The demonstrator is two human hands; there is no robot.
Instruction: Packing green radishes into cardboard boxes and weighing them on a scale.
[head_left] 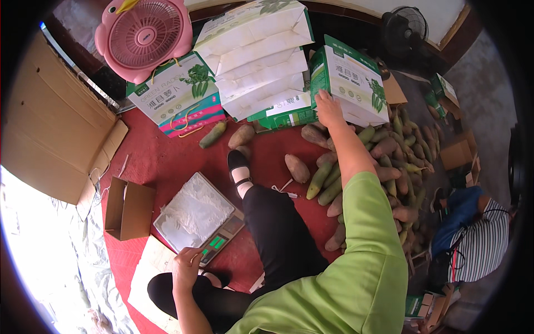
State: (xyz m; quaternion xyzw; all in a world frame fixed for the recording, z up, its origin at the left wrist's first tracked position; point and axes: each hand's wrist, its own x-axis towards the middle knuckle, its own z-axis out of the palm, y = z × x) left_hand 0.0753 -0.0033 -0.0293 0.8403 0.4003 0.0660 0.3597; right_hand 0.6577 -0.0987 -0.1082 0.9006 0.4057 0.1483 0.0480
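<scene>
My right arm stretches forward, and my right hand [330,110] has its fingers at the lower left side of a green-and-white carton [356,83], gripping it there. The carton stands at the back beside the radish pile. My left hand [187,269] is above my bent knee, near the display corner of a flat weighing scale [194,214]. Its fingers are loosely curled together, and I see nothing in them. Clear plastic film covers the scale's plate, with no radish on it; the display glows green.
Green and brownish radishes [389,158] lie heaped at the right. Stacked white cartons [261,61], a pink fan [146,36] and a black fan [405,30] stand at the back. An open brown box [129,209] sits left of the scale. Another person [473,239] is at the far right.
</scene>
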